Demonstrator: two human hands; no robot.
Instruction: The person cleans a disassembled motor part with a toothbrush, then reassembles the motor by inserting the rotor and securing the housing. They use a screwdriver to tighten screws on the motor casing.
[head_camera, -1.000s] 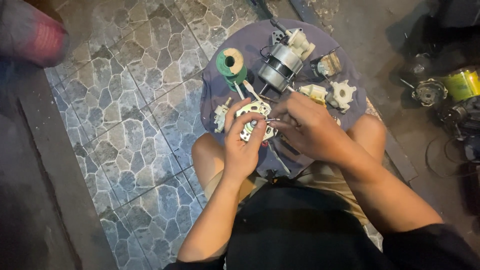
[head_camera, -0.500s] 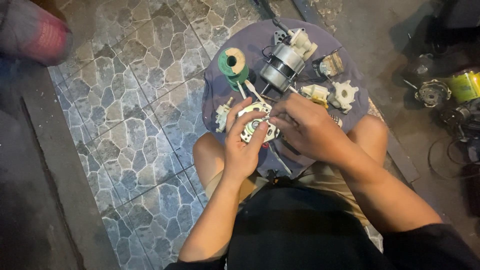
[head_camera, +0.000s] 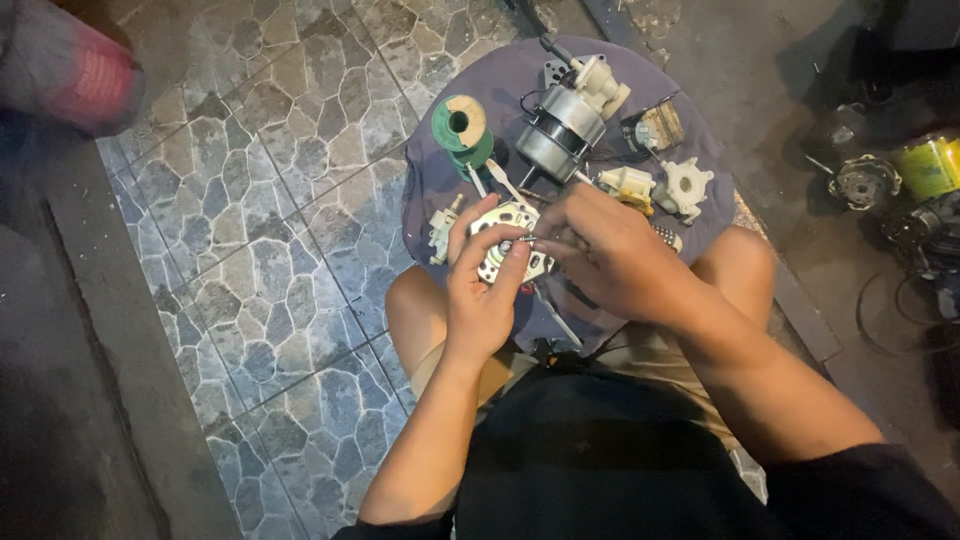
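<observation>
Both hands, left hand (head_camera: 483, 300) gripping, right hand (head_camera: 610, 255) pinching, stay on the white motor plate (head_camera: 505, 250), barely shifted.

Two hands work here, the left hand (head_camera: 482, 300) and the right hand (head_camera: 610, 255), on one perforated metal motor plate (head_camera: 508, 243). On the purple cloth (head_camera: 440, 190) lie one green solder spool (head_camera: 462, 128), one cylindrical motor (head_camera: 556, 135) and one white gear-shaped piece (head_camera: 688, 187)
</observation>
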